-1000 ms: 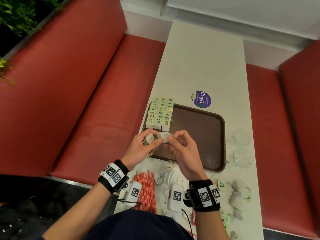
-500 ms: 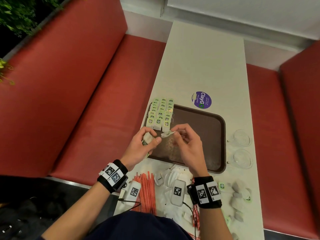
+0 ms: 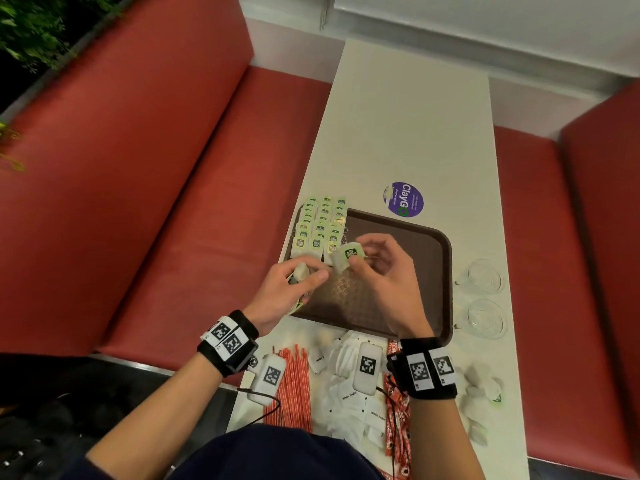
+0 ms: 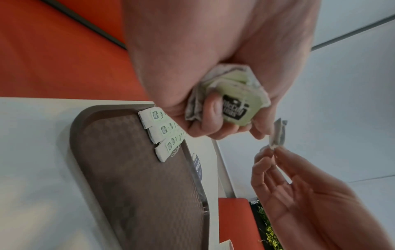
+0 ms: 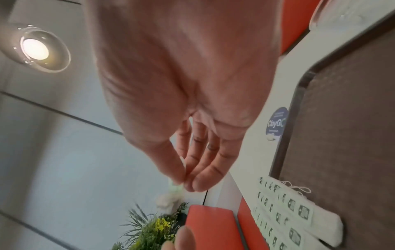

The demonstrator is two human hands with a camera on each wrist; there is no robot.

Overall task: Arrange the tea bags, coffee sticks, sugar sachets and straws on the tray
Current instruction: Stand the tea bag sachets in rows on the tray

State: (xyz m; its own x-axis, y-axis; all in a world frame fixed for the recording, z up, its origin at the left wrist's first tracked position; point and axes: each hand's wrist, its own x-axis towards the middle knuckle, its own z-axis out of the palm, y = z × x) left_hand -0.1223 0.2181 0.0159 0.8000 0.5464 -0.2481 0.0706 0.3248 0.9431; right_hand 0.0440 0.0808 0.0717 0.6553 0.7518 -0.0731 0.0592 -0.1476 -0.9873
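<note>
Since a second ago the right hand [image 3: 384, 271] has drawn one tea bag [image 3: 347, 257] out of the left hand [image 3: 291, 289], whose grip clenches a bunch [image 4: 230, 103], and pinches it at the tray's [image 3: 446, 271] 10 o'clock beside the rows [image 3: 320, 226], so placing looks next.

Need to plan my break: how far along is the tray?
Done: three tea bag rows on the tray. In hand: right hand pinches one tea bag; left hand holds more. Left: straws, sugar sachets, coffee sticks, loose tea bags.
</note>
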